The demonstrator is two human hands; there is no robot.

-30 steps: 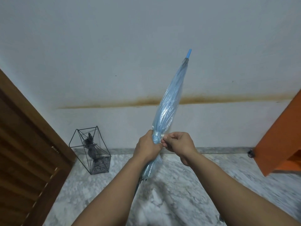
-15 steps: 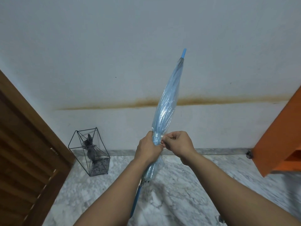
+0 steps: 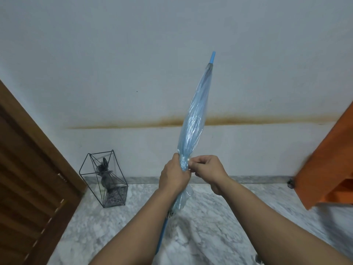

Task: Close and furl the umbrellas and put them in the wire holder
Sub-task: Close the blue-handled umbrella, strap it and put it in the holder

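A closed light-blue see-through umbrella (image 3: 194, 119) points up and slightly right, its blue tip near the wall. My left hand (image 3: 174, 175) is wrapped around the furled canopy low down. My right hand (image 3: 207, 169) pinches the small strap at the canopy's side, touching the left hand's fingers. The blue shaft runs down behind my left forearm. The black wire holder (image 3: 105, 178) stands on the floor at the left by the wall, with a dark folded umbrella inside it.
A brown slatted wooden door (image 3: 28, 178) fills the left edge. An orange panel (image 3: 328, 159) juts in at the right. The floor is grey-white marble (image 3: 219, 222), and a white wall with a brown stain line stands behind.
The umbrella has tilted more upright, its tip swinging left. Both hands have kept their hold at the strap.
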